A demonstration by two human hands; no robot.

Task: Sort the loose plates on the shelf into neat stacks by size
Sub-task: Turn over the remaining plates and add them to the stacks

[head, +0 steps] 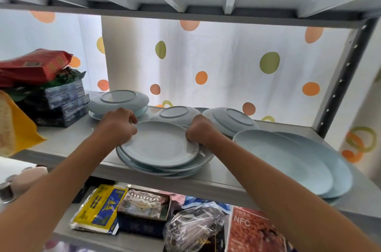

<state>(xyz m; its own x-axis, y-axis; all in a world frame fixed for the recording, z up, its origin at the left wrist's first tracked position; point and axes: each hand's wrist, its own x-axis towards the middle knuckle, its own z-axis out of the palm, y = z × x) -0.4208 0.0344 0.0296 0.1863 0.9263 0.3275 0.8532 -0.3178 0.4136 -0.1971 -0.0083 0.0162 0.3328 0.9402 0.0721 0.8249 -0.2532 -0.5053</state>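
Note:
Pale blue plates lie on the grey shelf (68, 142). At the front middle a smaller plate (158, 144) sits face up on a stack of wider plates (165, 169). My left hand (117, 126) grips its left rim and my right hand (201, 131) grips its right rim. Behind, an upturned stack (119, 100) stands at the left, with two more upturned plates, one in the middle (175, 114) and one tilted to its right (231, 120). Two large face-up plates (288, 161) overlap at the right, reaching the shelf's front edge.
Dark boxes (61, 103) topped by a red bag (35, 66) stand at the shelf's left, beside a yellow bag (18, 128). A dotted curtain (226, 62) hangs behind. The lower shelf holds packets, a tray of wrapped items (144, 204) and a red NFC carton (253, 231). A metal upright (342, 78) stands right.

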